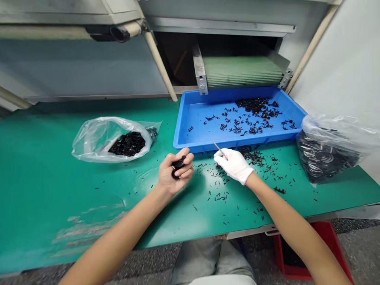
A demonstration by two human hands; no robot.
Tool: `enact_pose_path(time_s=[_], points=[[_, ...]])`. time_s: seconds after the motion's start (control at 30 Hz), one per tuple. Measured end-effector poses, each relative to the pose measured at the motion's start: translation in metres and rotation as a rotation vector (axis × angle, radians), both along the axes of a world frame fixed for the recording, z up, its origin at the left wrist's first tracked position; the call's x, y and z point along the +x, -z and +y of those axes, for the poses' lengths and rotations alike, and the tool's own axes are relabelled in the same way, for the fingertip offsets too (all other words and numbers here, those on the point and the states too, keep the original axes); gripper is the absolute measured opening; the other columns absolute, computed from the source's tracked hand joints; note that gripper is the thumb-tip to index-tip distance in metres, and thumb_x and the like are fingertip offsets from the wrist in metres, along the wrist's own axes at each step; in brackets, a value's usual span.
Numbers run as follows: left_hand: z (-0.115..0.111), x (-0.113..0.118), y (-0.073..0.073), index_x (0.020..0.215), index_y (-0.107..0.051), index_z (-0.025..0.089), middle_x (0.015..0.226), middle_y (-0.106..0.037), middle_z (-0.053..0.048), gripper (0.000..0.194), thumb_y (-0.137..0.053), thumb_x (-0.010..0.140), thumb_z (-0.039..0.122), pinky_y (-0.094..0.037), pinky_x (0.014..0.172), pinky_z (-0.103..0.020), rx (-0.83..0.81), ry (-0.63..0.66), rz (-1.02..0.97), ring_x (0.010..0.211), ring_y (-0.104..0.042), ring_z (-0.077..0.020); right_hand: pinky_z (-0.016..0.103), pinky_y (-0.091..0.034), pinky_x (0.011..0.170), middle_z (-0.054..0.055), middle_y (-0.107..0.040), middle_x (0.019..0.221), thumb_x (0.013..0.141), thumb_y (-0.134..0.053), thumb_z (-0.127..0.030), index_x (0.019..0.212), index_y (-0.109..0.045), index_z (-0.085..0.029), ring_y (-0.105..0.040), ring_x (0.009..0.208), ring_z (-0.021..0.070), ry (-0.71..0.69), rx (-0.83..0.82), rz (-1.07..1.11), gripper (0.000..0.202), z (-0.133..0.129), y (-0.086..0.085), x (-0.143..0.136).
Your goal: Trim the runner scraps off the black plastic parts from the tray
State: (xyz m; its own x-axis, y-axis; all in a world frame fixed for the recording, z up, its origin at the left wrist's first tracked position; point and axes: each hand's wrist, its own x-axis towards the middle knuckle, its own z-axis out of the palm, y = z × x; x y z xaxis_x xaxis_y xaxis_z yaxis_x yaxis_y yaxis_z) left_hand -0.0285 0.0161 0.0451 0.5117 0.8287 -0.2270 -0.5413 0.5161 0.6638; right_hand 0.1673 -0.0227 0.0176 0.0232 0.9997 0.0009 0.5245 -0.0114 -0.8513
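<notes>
Bare, with its fingers curled, my left hand (175, 171) holds black round parts (178, 163) above the green table. My right hand (234, 163) wears a white glove and pinches a thin metal tool (219, 149), its tip pointing up and left near the front rim of a blue tray (225, 142). Inside that tray lie many small black parts (255, 107), piled thickest at the back right. Small black scraps (221, 196) are scattered on the table around and below the gloved hand.
An open plastic bag of black pieces (129, 143) lies left of the tray. Another full bag (323, 154) stands at the right. Behind the tray is a green conveyor belt (243, 70). A red bin (329, 237) sits below the table edge.
</notes>
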Motion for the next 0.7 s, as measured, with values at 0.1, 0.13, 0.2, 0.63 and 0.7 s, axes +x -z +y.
enact_pose_path(time_s=[0.1,0.13,0.2,0.63,0.7], points=[[0.022,0.013,-0.024,0.068,-0.044,0.017,0.054,-0.038,0.007,0.008,-0.048,0.069,0.010,-0.018,0.030,-0.013,0.068,0.033,0.048,0.033,-0.020,-0.0010,0.026,-0.042,0.067,0.000,-0.063,0.072,0.080,-0.054,-0.022,0.085,-0.061,-0.019,-0.055,0.066,0.0143,0.040,0.000,-0.055,0.009,0.001,-0.003,0.000],[0.033,0.021,-0.033,0.068,-0.045,0.016,0.054,-0.038,0.006,0.007,-0.047,0.072,0.011,-0.019,0.031,-0.013,0.101,0.049,0.086,0.033,-0.022,-0.0016,0.027,-0.042,0.070,0.002,-0.065,0.076,0.079,-0.055,-0.020,0.086,-0.061,-0.019,-0.057,0.070,0.0149,0.054,0.008,-0.063,0.009,0.002,-0.004,0.000],[0.062,0.040,-0.045,0.064,-0.044,0.016,0.055,-0.037,0.005,0.016,-0.047,0.080,0.017,-0.019,0.031,-0.014,0.173,0.102,0.177,0.034,-0.024,-0.0022,0.027,-0.043,0.072,0.003,-0.067,0.080,0.078,-0.057,-0.019,0.086,-0.061,-0.019,-0.058,0.072,0.0152,0.074,0.013,-0.072,0.009,0.003,-0.006,0.001],[0.235,0.241,0.001,0.080,-0.067,0.013,0.083,-0.068,-0.008,0.005,-0.064,0.077,0.017,-0.043,0.087,-0.034,1.277,0.310,1.243,0.092,-0.060,-0.0233,0.022,-0.030,0.038,-0.010,-0.045,0.049,0.064,-0.060,-0.025,0.078,-0.057,-0.022,-0.037,0.034,0.0074,0.170,-0.088,0.768,0.014,0.005,-0.020,0.004],[0.236,0.257,0.006,0.096,-0.066,0.011,0.097,-0.066,-0.010,0.020,-0.065,0.082,0.025,-0.045,0.090,-0.039,1.284,0.345,1.216,0.098,-0.060,-0.0239,0.021,-0.023,0.033,-0.010,-0.046,0.049,0.061,-0.062,-0.028,0.076,-0.056,-0.022,-0.030,0.029,0.0048,0.189,-0.044,1.044,0.018,0.007,-0.023,0.008]])
